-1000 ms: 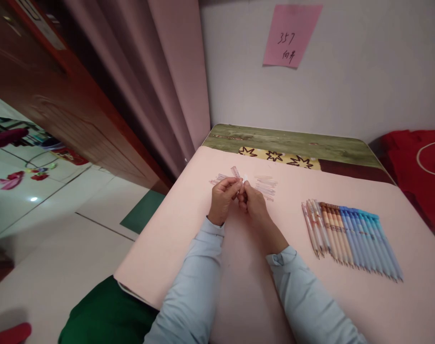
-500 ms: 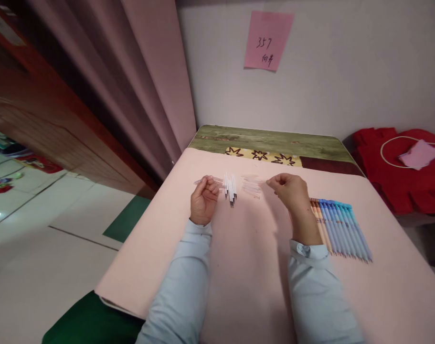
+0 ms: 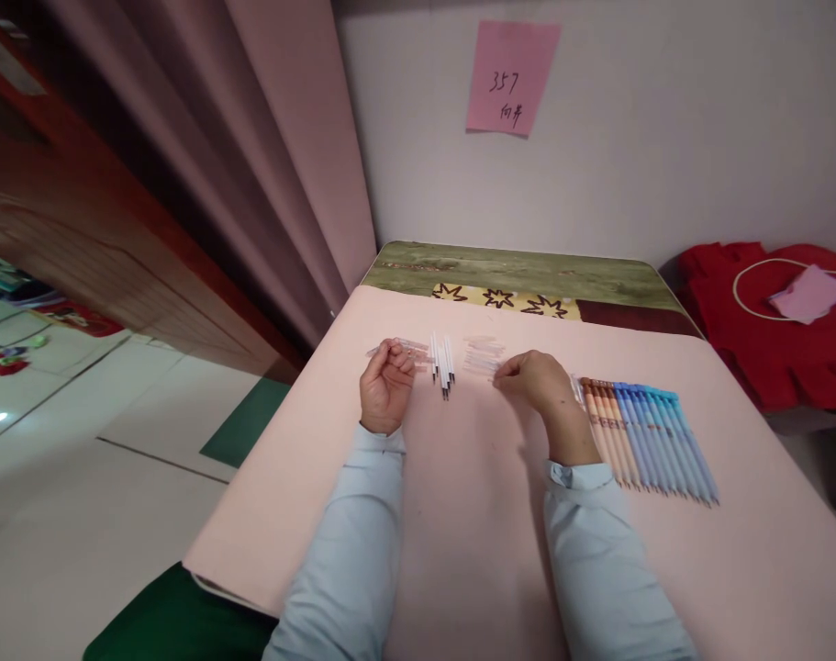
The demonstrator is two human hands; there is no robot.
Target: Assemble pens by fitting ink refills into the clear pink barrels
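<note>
My left hand is raised palm-up with its fingers curled in a pinch; what they hold, if anything, I cannot make out. Behind its fingertips lie thin clear plastic pieces. White pen refills with dark tips form a small bunch between my hands. To their right is a pile of clear, slender plastic pieces. At this pile's lower right edge, the fingers of my right hand are pinched together, hiding anything between them. A row of pens, brown-orange on the left and blue on the right, lies beside my right wrist.
A pink cover spreads over the table, with a green wood-patterned strip along the back by the wall. A red cloth item sits off the right side. Curtain and wooden door stand left.
My right hand has moved left and down to the edge of the clear pieces, uncovering more brown-topped pens. My left hand has shifted slightly left.
</note>
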